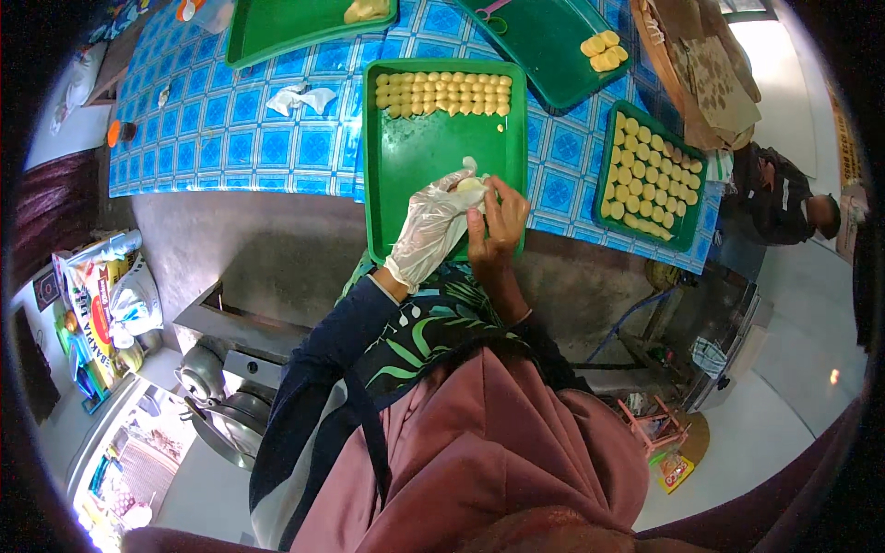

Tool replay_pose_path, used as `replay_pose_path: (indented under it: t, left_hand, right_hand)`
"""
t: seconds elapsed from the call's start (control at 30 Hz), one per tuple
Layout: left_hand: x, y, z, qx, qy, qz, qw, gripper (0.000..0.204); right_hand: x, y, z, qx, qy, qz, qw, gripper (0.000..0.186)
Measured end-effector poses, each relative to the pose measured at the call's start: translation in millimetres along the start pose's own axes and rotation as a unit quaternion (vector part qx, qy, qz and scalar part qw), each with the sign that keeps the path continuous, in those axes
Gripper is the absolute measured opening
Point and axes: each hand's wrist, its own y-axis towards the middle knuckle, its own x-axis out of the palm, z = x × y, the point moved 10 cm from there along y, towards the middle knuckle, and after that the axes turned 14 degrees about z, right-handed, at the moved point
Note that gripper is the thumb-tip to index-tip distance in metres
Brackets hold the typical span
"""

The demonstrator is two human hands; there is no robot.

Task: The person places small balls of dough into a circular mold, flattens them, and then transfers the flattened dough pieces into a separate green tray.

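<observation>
My left hand [420, 229], in a clear plastic glove, is curled around a small pale piece of dough [470, 184]. My bare right hand [499, 219] has its fingers bent against the dough's right side, with the fingertips partly hidden. Both hands are over the near half of a green tray [396, 152]. At the tray's far end, small yellow dough balls [442, 90] sit in close rows. One tiny yellow crumb [501, 128] lies below them.
The table has a blue checked cloth [304, 147]. To the right, another green tray [604, 205] holds rows of flattened pale rounds. Farther trays hold a dough lump [367, 10] and several yellow rounds [604, 51]. A crumpled white plastic piece [300, 100] lies left. A person [784, 195] is at the far right.
</observation>
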Motion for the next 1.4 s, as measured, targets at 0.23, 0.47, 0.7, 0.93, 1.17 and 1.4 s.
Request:
replay_pose_path:
  t: [0.23,0.47,0.7,0.93,1.17,1.4]
  left_hand:
    - [25,2,9,0.021,-0.007,-0.082,0.996,0.063]
    - [39,4,-12,-0.161,-0.18,-0.128,0.962,0.098]
    - [30,0,1,-0.106,-0.029,-0.119,0.987,0.1]
    - [16,1,10,-0.063,-0.003,-0.125,0.99,0.038]
    - [9,-1,5,-0.144,-0.171,-0.152,0.963,0.036]
    - [22,2,6,-0.073,-0.171,-0.103,0.977,0.04]
  right_hand:
    - [-3,4,0,0.005,0.003,-0.013,1.0,0.046]
    - [-2,13,-18,0.039,0.065,-0.018,0.997,0.053]
    - [17,16,35,0.263,0.224,-0.061,0.937,0.079]
    - [13,29,20,0.204,0.2,-0.076,0.955,0.079]
    - [14,38,-2,0.065,0.137,-0.095,0.984,0.081]
    - [2,26,-6,0.044,0.079,0.009,0.996,0.079]
